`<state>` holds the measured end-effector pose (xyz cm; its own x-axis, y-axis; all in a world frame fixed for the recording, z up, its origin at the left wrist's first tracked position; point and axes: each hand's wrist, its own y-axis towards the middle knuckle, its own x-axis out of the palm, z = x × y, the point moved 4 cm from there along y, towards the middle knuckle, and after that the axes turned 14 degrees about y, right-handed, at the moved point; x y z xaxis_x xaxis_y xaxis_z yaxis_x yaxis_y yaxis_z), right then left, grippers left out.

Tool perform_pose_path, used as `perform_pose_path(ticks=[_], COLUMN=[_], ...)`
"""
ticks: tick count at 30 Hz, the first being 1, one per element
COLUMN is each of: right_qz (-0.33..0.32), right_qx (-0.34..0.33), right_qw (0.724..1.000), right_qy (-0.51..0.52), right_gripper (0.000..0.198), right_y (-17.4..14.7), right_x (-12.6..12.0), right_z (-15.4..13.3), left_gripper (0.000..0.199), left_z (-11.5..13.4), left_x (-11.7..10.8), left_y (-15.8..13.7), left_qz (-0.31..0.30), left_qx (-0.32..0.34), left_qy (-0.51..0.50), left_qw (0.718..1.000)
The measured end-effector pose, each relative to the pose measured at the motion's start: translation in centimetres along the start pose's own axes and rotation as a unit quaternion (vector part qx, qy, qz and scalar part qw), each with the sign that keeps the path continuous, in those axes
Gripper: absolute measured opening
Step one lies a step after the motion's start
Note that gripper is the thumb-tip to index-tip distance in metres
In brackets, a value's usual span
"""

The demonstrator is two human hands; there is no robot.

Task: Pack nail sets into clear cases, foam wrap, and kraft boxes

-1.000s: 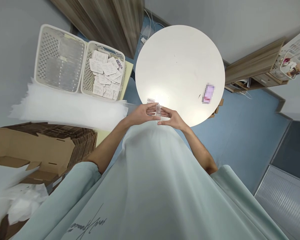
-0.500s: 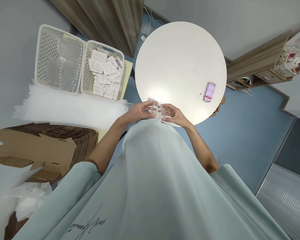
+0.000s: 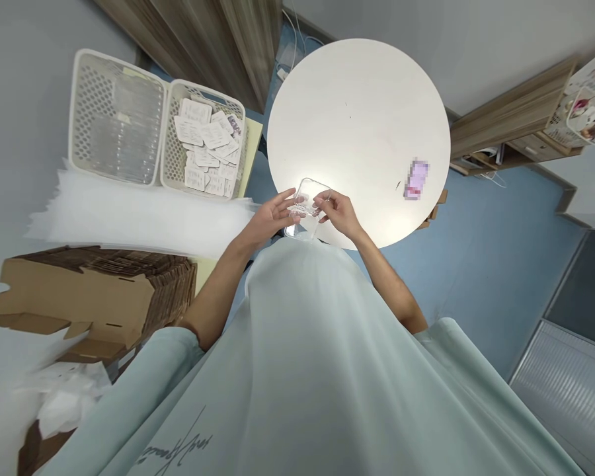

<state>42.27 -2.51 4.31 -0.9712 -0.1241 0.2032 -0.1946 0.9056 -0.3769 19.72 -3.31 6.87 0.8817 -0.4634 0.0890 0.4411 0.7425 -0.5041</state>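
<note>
Between my hands, at the near edge of the round white table, is a clear plastic hinged box, opened out into two halves. My left hand grips it on the left, thumb by the hinge and fingers a little apart. On the right, my right hand pinches the edge of the upper half between thumb and fingers. Glare and the clear plastic make it hard to tell whether anything lies inside the box.
To the left stand a white basket of clear plastic boxes and another basket of printed cards. Below them lie white sheets and folded cardboard boxes. A blurred purple item lies on the table's right side.
The clear plastic box has gone from partly folded to opened out flat between my hands. My right hand has shifted slightly left and up; my left hand has turned its fingers upward.
</note>
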Motion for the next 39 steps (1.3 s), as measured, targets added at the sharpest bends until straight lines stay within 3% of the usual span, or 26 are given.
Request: perform_pose_path(ticks=[6, 12, 18, 23, 29, 33, 39], right_qz=[-0.020, 0.036, 0.020, -0.001, 0.001, 0.022, 0.070], right_qx=[0.004, 0.004, 0.084, 0.141, 0.141, 0.141, 0.154], right_qw=[0.999, 0.988, 0.944, 0.882, 0.839, 0.849, 0.902], right_qy=[-0.044, -0.152, -0.318, -0.449, -0.526, -0.508, -0.396], right_gripper=[0.066, 0.058, 0.052, 0.055, 0.047, 0.042, 0.027], right_y=[1.4, 4.5, 8.0, 9.5, 9.7, 9.1, 7.0], right_x=[1.0, -1.3, -2.0, -0.5, 0.7, 0.5, -1.3], right_z=[0.2, 3.0, 8.3, 11.7, 13.6, 13.6, 12.8], left_gripper=[0.077, 0.060, 0.058, 0.061, 0.063, 0.061, 0.060], left_z=[-1.3, -3.6, -5.7, -6.8, -7.2, -7.3, -6.4], left_x=[-0.8, -3.2, -4.8, -5.2, -5.2, -5.1, -4.5], left_y=[0.3, -1.5, -4.7, -6.6, -7.8, -7.9, -6.5], left_qz=[0.069, 0.179, 0.241, 0.273, 0.293, 0.289, 0.257], left_qx=[-0.009, -0.043, -0.071, -0.083, -0.076, -0.084, -0.077], left_qy=[-0.004, -0.061, -0.095, -0.113, -0.136, -0.144, -0.136], left_qw=[0.998, 0.981, 0.963, 0.952, 0.943, 0.943, 0.954])
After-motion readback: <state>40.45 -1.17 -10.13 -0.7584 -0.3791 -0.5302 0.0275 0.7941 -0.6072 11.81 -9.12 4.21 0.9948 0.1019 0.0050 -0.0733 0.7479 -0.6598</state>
